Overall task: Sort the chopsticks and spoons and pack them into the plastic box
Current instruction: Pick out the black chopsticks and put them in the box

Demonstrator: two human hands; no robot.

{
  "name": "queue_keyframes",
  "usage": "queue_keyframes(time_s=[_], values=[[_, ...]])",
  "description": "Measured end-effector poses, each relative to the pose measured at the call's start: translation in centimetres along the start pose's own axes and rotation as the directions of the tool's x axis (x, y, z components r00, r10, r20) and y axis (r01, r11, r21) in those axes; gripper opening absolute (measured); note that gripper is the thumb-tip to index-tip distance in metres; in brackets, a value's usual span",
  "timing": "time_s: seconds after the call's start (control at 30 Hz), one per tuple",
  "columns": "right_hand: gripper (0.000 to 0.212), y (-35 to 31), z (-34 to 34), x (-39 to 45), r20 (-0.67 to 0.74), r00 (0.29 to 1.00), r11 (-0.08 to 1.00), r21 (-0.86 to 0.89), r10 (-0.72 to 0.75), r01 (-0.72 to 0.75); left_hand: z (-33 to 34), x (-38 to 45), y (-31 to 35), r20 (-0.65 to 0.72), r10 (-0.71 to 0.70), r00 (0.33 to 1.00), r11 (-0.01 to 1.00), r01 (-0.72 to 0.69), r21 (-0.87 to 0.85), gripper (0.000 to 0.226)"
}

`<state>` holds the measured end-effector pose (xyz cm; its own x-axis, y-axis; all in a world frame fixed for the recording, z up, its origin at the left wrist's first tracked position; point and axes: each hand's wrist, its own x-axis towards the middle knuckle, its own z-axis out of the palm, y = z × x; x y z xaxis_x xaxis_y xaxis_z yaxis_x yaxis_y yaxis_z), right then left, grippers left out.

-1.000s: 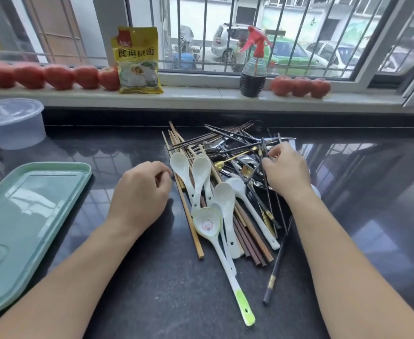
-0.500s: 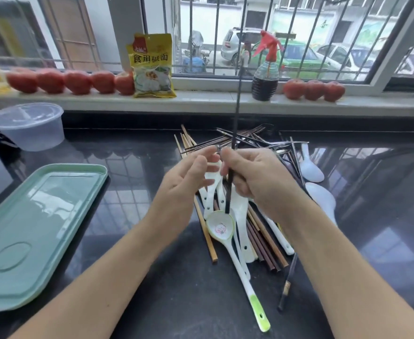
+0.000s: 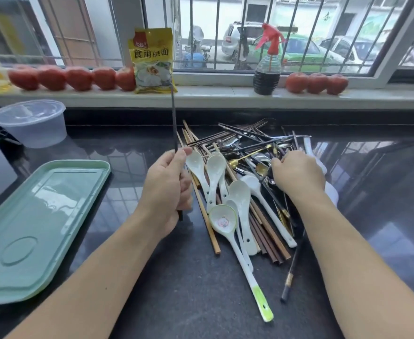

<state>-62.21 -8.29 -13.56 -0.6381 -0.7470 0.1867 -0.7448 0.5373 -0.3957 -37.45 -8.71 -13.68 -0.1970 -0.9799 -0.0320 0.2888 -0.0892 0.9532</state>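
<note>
Dark polished stone makes the countertop (image 3: 152, 302), and behind it runs a windowsill with tomatoes (image 3: 66, 78), a yellow packet (image 3: 153, 59) and a spray bottle (image 3: 267, 69).

On the countertop lies a mixed pile of cutlery: white ceramic spoons (image 3: 215, 167), brown wooden chopsticks (image 3: 267, 233), dark chopsticks (image 3: 250, 140) and some metal pieces, all crossing over each other. One spoon with a green handle tip (image 3: 259, 299) points toward the person.

The left hand (image 3: 167, 192) grasps one dark chopstick (image 3: 173, 123) in its fist and holds it nearly upright, beside the pile. The right hand (image 3: 296, 174) rests on the pile with its fingers curled down into the dark chopsticks; I cannot tell if it already pinches one.

The clear plastic box (image 3: 30, 123) stands far left near the sill, well apart from the pile. A green tray (image 3: 17, 277) lies at the left, near the left hand.

I think the risk is in the tangle: pulling one chopstick out from under the others may drag spoons with it, and a ceramic spoon could slide on the smooth stone toward the edge. Also the upright chopstick may slip if the fist loosens.
</note>
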Motion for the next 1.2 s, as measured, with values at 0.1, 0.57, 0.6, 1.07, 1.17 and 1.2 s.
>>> queue_keyframes(time_s=[0.1, 0.57, 0.6, 1.07, 1.17, 1.2], values=[[0.029, 0.0, 1.0, 0.8, 0.002, 1.000, 0.999, 0.040, 0.029, -0.029, 0.4, -0.3, 0.1, 0.066, -0.126, 0.990, 0.990, 0.130, -0.051, 0.021], [0.012, -3.5, -5.9, -5.9, -0.709, 0.555, 0.453, 0.361, -0.434, 0.815, 0.7, -1.0, 1.0, 0.243, -0.228, 0.943, 0.924, 0.288, -0.250, 0.031], [0.009, -4.1, -4.7, -6.4, -0.673, 0.505, 0.417, 0.308, -0.540, 0.855, 0.7, -1.0, 1.0, 0.267, -0.218, 0.939, 0.916, 0.291, -0.277, 0.032], [0.032, -4.4, 0.0, -6.5, -0.202, 0.683, 0.606, 0.334, -0.702, 0.722, -0.2, 0.2, -0.5, 0.063, -0.148, 0.987, 0.921, 0.161, -0.355, 0.032], [0.024, -1.6, -1.4, -2.6, -0.245, 0.920, 0.930, 0.133, -0.305, 0.344, -0.5, 0.1, 0.0, -0.057, -0.115, 0.992, 0.966, 0.099, -0.239, 0.024], [0.026, -0.9, -1.2, -2.1, -0.164, 0.958, 0.969, 0.035, -0.235, 0.243, -0.5, 0.1, 0.1, -0.048, -0.117, 0.992, 0.966, 0.103, -0.238, 0.025]])
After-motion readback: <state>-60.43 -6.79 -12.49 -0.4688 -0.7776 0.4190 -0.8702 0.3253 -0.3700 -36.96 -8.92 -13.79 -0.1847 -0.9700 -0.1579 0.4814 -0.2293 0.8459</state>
